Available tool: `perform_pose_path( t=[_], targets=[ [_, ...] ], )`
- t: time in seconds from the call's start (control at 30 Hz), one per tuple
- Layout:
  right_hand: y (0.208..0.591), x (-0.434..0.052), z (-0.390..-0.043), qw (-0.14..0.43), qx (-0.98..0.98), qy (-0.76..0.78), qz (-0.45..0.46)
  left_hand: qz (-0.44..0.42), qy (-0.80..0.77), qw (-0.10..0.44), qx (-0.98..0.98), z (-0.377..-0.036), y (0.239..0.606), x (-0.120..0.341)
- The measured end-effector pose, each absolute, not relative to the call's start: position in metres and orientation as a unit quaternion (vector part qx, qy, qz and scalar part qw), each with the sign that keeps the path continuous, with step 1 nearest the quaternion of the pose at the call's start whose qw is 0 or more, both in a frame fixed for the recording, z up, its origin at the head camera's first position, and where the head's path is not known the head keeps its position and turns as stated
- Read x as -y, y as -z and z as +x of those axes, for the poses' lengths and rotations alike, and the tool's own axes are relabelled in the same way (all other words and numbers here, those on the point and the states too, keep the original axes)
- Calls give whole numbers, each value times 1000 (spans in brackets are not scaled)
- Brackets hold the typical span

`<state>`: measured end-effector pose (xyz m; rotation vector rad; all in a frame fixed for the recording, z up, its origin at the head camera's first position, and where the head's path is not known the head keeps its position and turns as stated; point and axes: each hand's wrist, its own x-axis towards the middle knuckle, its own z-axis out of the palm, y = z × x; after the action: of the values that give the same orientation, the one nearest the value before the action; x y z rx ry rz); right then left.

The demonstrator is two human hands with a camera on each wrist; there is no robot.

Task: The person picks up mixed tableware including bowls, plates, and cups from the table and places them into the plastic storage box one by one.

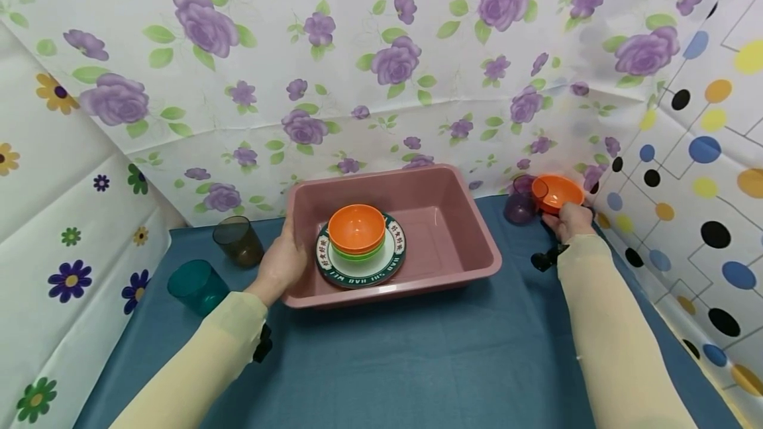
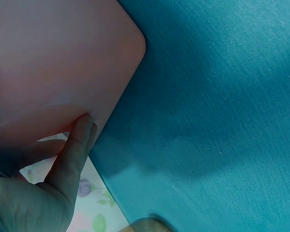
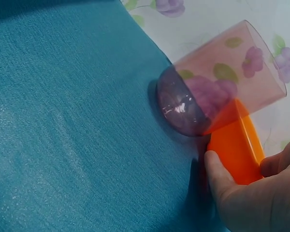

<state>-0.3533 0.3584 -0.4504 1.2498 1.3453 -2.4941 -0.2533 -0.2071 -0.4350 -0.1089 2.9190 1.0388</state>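
A pink plastic basin (image 1: 438, 280) stands on the blue cloth. In it, an orange bowl (image 1: 357, 227) sits on green bowls (image 1: 359, 256), stacked on a green-rimmed white plate (image 1: 390, 263). My left hand (image 1: 281, 263) grips the basin's left rim; in the left wrist view the fingers (image 2: 79, 133) lie against its outer wall. Far right, my right hand (image 1: 569, 220) pinches a second orange bowl (image 1: 560, 190) at its near edge, the thumb (image 3: 217, 171) on its outside. Touching or nearly touching that bowl is a clear purple cup (image 1: 520, 209).
Left of the basin, a brown clear cup (image 1: 241, 243) and a teal cup (image 1: 199, 288) stand on the cloth (image 1: 405, 363). Patterned sheets hang at the back (image 1: 357, 85), on the left (image 1: 36, 217) and on the right (image 1: 685, 184), close beside my right hand.
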Motion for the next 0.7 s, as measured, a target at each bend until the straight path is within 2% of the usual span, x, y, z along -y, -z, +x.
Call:
perform_pose_path(
  t=[0.4, 0.7],
  targets=[
    [443, -359, -348, 25, -396, 827, 398, -35, -333, 21, -942, -254, 434, 206],
    [443, -360, -348, 5, -380, 843, 380, -38, -326, 21, -944, -254, 435, 207]
  ],
)
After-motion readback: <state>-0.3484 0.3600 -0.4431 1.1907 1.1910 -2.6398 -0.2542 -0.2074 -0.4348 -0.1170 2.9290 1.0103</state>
